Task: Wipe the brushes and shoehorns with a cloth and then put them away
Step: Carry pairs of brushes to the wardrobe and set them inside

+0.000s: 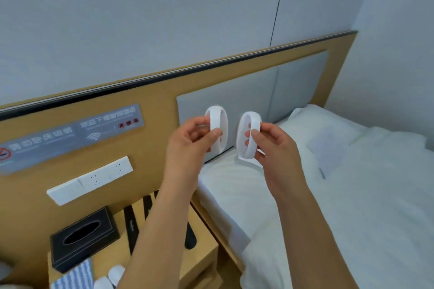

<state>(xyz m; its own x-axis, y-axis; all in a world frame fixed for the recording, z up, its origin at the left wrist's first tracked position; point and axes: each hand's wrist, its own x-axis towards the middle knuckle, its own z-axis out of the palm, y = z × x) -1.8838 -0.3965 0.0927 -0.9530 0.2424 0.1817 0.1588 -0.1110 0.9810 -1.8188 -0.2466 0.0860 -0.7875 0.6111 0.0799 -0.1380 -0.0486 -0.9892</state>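
Lying at far left on wood nightstand (202, 256): black tissue box (84, 237), blue-striped cloth (72, 275) at its near corner, white rounded items (115, 274) just beside cloth, too cut off to ID. Resting behind box: black shoehorns (131, 230), 3 or so, partly hidden by left forearm, w/ one more dark handle (190, 236) sticking out right of arm. Hanging on headboard above: grey sign (70, 134) & white socket strip (89, 179). Holding up mid-air in front of grey headboard pad (253, 91): left hand (190, 141) pinching white oval brush (217, 130) betw thumb & curled fingers; right hand (270, 145) gripping 2nd white oval brush (249, 136), fingertips showing thru its strap. Brushes near each other, not touching. Spreading at right: white bed (352, 195) w/ pillow (328, 134)
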